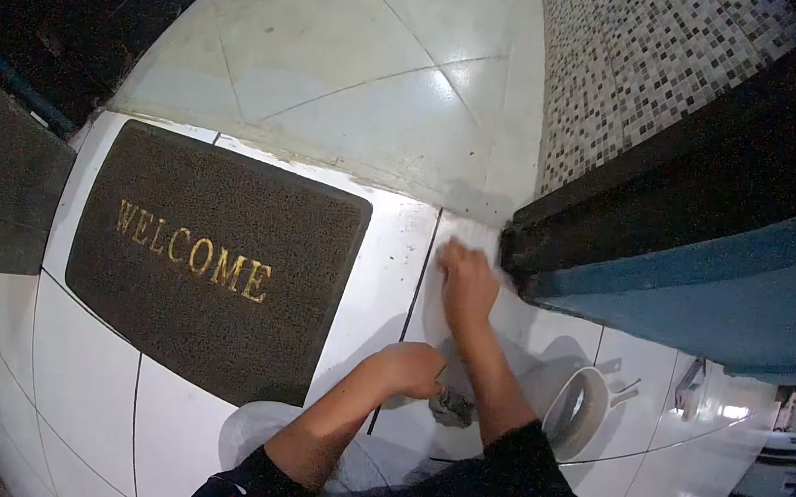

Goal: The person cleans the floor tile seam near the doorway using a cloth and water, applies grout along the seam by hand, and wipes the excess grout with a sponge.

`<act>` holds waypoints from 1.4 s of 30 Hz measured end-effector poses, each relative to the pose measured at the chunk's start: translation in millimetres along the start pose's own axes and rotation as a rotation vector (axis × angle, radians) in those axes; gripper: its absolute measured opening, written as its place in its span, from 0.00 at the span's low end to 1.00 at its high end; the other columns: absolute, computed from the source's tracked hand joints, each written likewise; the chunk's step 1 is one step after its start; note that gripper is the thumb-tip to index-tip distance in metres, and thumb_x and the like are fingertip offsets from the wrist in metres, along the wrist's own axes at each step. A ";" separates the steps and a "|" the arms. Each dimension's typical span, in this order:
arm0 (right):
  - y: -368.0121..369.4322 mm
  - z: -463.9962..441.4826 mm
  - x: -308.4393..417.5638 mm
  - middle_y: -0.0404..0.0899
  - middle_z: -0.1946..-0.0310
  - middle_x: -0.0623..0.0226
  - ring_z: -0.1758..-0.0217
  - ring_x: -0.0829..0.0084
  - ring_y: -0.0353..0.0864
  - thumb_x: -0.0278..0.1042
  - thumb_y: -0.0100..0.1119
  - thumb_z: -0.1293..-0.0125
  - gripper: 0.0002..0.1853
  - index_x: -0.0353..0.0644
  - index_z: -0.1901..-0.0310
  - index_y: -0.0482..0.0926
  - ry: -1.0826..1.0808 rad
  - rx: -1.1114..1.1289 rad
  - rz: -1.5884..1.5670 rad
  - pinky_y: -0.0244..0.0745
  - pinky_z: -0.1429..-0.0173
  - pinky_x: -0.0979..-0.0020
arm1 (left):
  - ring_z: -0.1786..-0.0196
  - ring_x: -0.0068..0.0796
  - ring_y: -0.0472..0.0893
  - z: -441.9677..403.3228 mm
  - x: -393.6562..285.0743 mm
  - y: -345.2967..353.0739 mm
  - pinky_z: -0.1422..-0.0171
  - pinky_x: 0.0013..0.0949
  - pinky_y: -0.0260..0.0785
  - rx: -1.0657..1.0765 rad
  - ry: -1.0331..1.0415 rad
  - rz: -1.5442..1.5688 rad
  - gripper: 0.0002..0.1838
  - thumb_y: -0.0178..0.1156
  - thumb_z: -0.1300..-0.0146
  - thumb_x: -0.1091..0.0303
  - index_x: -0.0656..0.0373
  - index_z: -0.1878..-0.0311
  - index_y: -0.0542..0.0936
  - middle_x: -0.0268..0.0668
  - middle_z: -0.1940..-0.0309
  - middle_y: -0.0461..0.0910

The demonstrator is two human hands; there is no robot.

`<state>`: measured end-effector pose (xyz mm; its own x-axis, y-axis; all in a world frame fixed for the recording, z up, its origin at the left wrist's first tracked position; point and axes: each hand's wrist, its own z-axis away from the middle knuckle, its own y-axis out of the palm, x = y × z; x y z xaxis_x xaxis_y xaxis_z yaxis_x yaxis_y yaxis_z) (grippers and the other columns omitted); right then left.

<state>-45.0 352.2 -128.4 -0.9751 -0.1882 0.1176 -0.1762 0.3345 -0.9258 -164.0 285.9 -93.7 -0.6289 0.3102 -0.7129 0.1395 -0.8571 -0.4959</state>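
Low over the white tiled floor, my left hand (415,370) is closed on a crumpled grey cloth (454,407) that hangs beside its fingers. My right hand (469,282) is farther forward, near the dark door-frame corner. Its fingers are curled and blurred, and what they hold, if anything, is too small to tell. To the right of my right forearm stands a pale round pot (595,412) with a handle; its inside is partly visible.
A dark WELCOME mat (217,266) lies on the white tiles at left. Beyond is a greenish tiled floor (372,57). A mosaic wall (628,78) rises at upper right, above a dark frame and a blue cloth (700,296). Grey rounded objects lie beside my body.
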 end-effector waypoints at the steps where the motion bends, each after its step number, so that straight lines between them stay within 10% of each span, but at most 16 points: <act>1: -7.9 14.4 3.1 0.78 0.67 0.70 0.66 0.67 0.75 0.29 0.58 0.52 0.13 0.47 0.61 0.77 -0.015 -0.009 -0.032 0.74 0.70 0.66 | 0.60 0.47 0.79 -0.2 -2.1 -1.6 0.54 0.43 0.71 -0.008 0.003 -0.002 0.16 0.57 0.53 0.62 0.65 0.65 0.80 0.52 0.66 0.79; 7: -51.6 62.6 17.3 0.76 0.55 0.69 0.58 0.65 0.74 0.28 0.59 0.51 0.14 0.45 0.60 0.77 0.083 0.199 -0.121 0.75 0.64 0.67 | 0.62 0.49 0.79 10.7 -3.7 -10.0 0.56 0.46 0.71 0.095 -0.018 -0.147 0.17 0.54 0.46 0.56 0.62 0.69 0.81 0.51 0.69 0.79; 15: -123.0 35.6 -5.6 0.74 0.51 0.62 0.52 0.58 0.73 0.28 0.60 0.49 0.18 0.43 0.53 0.76 -0.031 0.156 -0.254 0.75 0.54 0.61 | 0.61 0.48 0.78 16.1 0.7 -15.2 0.56 0.47 0.70 -0.414 -0.241 -0.189 0.15 0.55 0.43 0.58 0.62 0.66 0.79 0.48 0.66 0.78; 17: -166.8 7.5 -23.2 0.74 0.51 0.60 0.51 0.60 0.73 0.30 0.61 0.48 0.21 0.47 0.49 0.75 -0.252 0.620 -0.240 0.72 0.50 0.62 | 0.56 0.48 0.76 15.4 -5.3 -13.6 0.53 0.46 0.69 -0.506 -0.244 -0.182 0.12 0.57 0.45 0.62 0.62 0.63 0.77 0.46 0.63 0.75; 23: -313.5 -17.0 -58.0 0.77 0.59 0.62 0.53 0.61 0.76 0.37 0.57 0.42 0.14 0.48 0.53 0.77 -0.454 0.876 0.310 0.73 0.52 0.61 | 0.49 0.44 0.71 -13.3 1.9 6.4 0.51 0.43 0.68 -0.992 0.153 -0.302 0.14 0.60 0.53 0.71 0.60 0.60 0.74 0.43 0.54 0.73; 27: -379.2 14.5 -86.4 0.78 0.59 0.63 0.53 0.63 0.76 0.37 0.57 0.42 0.14 0.49 0.54 0.78 -0.379 0.908 0.400 0.73 0.51 0.61 | 0.48 0.43 0.71 -27.6 10.1 15.5 0.50 0.42 0.67 -0.906 0.146 -0.330 0.11 0.61 0.54 0.71 0.60 0.65 0.75 0.43 0.54 0.73; 35: -335.0 99.0 -128.4 0.78 0.58 0.63 0.55 0.61 0.77 0.39 0.57 0.41 0.16 0.52 0.50 0.75 -0.267 0.959 -0.351 0.74 0.50 0.61 | 0.57 0.41 0.72 -40.5 2.8 21.5 0.56 0.39 0.68 -0.946 0.176 -0.391 0.06 0.58 0.52 0.72 0.61 0.70 0.75 0.39 0.64 0.74; 38: -332.5 89.5 -110.7 0.78 0.62 0.55 0.61 0.59 0.80 0.36 0.53 0.39 0.15 0.48 0.50 0.75 -0.424 1.339 -0.134 0.77 0.57 0.59 | 0.58 0.41 0.72 -53.4 2.5 11.3 0.56 0.38 0.68 -0.987 0.137 -0.339 0.06 0.58 0.51 0.71 0.61 0.69 0.75 0.40 0.66 0.74; 42: -304.0 73.3 -112.5 0.78 0.64 0.54 0.62 0.61 0.81 0.36 0.53 0.40 0.15 0.48 0.51 0.75 -0.666 1.242 -0.073 0.78 0.62 0.59 | 0.59 0.41 0.73 -92.3 10.1 -24.8 0.57 0.39 0.68 -1.144 0.168 -0.267 0.05 0.58 0.50 0.71 0.60 0.69 0.76 0.40 0.67 0.75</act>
<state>128.3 204.0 113.4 -0.6622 -0.6811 0.3124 0.3495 -0.6495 -0.6753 -103.3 348.2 -134.4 -0.6453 0.5469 -0.5333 0.6754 0.0823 -0.7328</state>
